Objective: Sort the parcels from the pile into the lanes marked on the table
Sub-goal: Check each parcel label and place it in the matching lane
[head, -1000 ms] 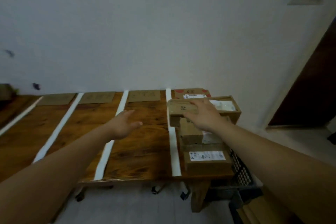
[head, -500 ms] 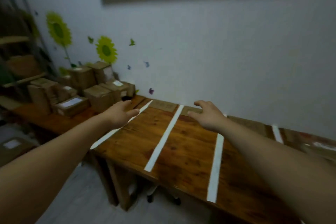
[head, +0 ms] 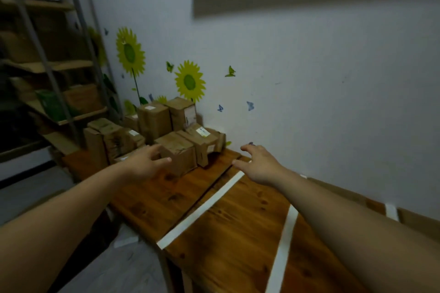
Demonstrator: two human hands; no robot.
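Cardboard parcels (head: 177,152), creased, crowd the grained wooden table (head: 228,221); left hand (head: 142,164) and right hand (head: 260,165) hover, fingers (head: 247,148) spread, empty.

We see the parcel pile (head: 176,150) on the table's (head: 228,221) far left end, against the wall (head: 309,78). Shelf rack (head: 59,66) left of it, tape strips (head: 204,207) right.
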